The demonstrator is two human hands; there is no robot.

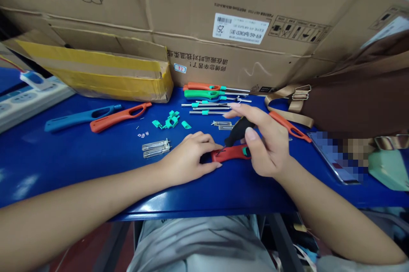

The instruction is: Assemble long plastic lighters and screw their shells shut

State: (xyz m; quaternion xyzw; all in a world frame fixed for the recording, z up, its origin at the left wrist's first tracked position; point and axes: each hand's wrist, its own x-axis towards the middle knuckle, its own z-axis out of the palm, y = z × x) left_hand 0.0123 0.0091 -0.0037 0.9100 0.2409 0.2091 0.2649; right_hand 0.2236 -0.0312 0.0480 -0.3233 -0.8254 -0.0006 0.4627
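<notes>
Pinched at its left end between thumb and fingers of my left hand point(187, 157), a red utility lighter point(230, 153) lies on the blue table. Its far end shows a teal piece, partly covered by my right hand point(268, 146). That hand is closed on a black-handled screwdriver point(239, 130), tilted so its thin shaft reaches down to the lighter's top face. Two clear fuel tanks point(156, 148) lie left of my left hand. Behind the screwdriver are more clear tanks point(223, 125), partly hidden. Small teal plastic parts point(171, 119) are heaped farther back.
Blue point(81, 119) and orange point(119, 118) lighter shells lie at left. Lighters and metal tubes point(209, 113) are stacked near the cardboard box point(198, 21). A yellow-taped carton point(111, 67) and power strip point(35, 101) stand left; another orange shell point(289, 126), brown bag point(361, 93) and phone-like slab point(332, 157) sit right.
</notes>
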